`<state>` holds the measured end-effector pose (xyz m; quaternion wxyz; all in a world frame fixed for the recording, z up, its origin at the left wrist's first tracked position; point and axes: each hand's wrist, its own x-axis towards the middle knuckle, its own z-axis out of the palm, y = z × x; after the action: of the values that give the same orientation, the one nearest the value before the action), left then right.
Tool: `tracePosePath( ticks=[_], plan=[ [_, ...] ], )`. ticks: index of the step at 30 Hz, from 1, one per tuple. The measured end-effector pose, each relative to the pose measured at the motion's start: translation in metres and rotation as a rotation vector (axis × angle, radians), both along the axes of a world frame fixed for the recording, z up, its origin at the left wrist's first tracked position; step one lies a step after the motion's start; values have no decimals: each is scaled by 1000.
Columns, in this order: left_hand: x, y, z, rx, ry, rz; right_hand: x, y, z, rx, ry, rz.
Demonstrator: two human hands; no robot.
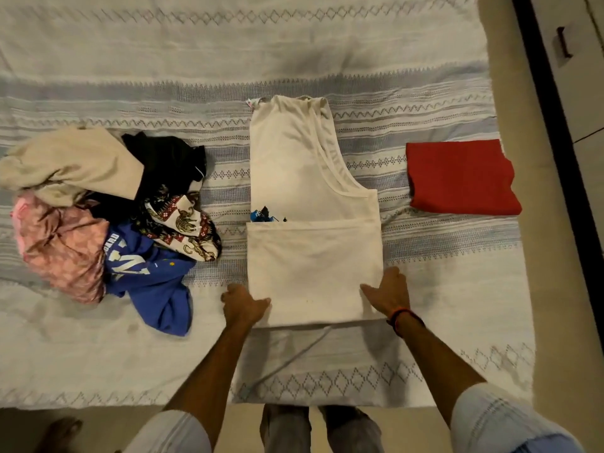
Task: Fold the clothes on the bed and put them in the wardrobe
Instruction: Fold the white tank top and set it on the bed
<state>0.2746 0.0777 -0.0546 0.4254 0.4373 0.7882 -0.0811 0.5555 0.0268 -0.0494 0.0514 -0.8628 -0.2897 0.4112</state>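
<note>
Bed (98,354) fills most of my view, covered by a pale woven spread with grey bands and diamond stitching, its near edge running along the bottom above my feet and its right edge dropping to bare floor beside a dark strip. Open spread lies across the whole far half and in the near left corner. On the left sits the heap of unfolded clothes (108,217): beige, black, a pink piece, a blue jersey and an elephant print, all tangled and overlapping. At centre lies the cream sleeveless top (310,178), its lower part folded up so that a straight hem edge crosses it and a blue print peeks out at the left. My left hand (243,307) grips the near left corner of that fold, fingers curled under the edge; my right hand (387,294) holds the near right corner, thumb on top. A folded red garment (461,178) rests well apart to the right, close to the bed's right edge.
</note>
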Motion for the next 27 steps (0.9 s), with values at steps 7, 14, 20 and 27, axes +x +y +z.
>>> tracePosePath(
  ticks=[7, 14, 20, 27],
  plan=[
    [-6, -28, -18, 18, -148, 206, -4, -29, -18, 56, 137, -240],
    [-24, -23, -26, -52, -304, 335, 5, -35, -10, 124, 290, -370],
    [-20, -31, 15, 16, -375, 493, 11, -50, 22, 210, 296, -512],
    [-21, -63, 56, 105, -457, 537, 11, -81, 63, 311, 296, -530]
  ],
)
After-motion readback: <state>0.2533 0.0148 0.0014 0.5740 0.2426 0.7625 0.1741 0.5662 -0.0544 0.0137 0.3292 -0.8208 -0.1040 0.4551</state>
